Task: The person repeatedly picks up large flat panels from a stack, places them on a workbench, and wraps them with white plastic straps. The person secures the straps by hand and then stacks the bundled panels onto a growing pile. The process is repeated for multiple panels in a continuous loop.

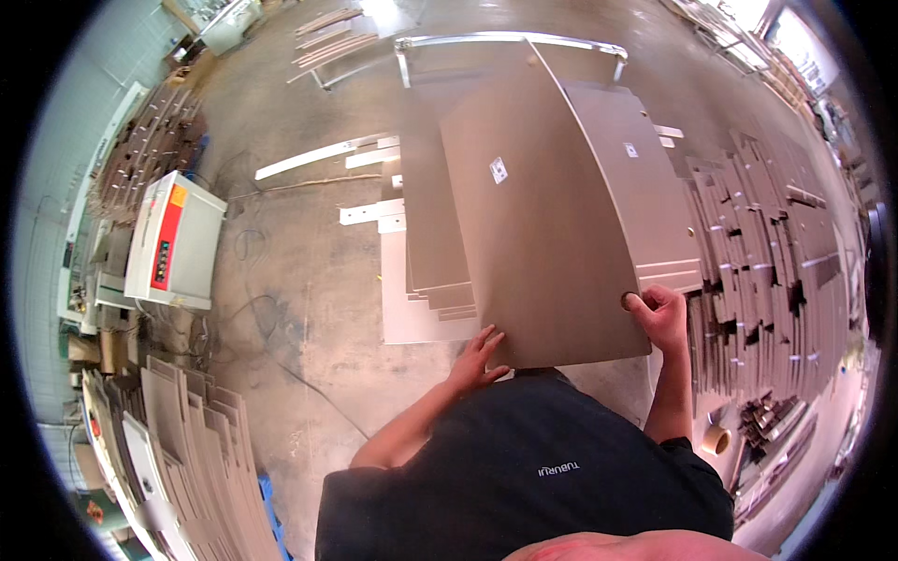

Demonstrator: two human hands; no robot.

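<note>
A large brown flat panel [552, 252] with a small white label is tilted up in front of me, its near edge close to my body. My left hand [480, 360] grips the near left corner, fingers lying over the edge. My right hand [660, 316] pinches the right edge beside a round dark hole, thumb on the upper face. Under and beside the lifted panel lies a stack of similar panels [645, 178]; a second white label shows on its right part. Much of the stack is hidden by the lifted panel.
A metal frame [510, 39] stands beyond the stack. White strips [323, 157] stick out on its left. A white-and-red machine [178, 241] stands left, with cables on the floor. Tall stacks of boards [762, 271] line the right; more boards [201, 430] lean at lower left.
</note>
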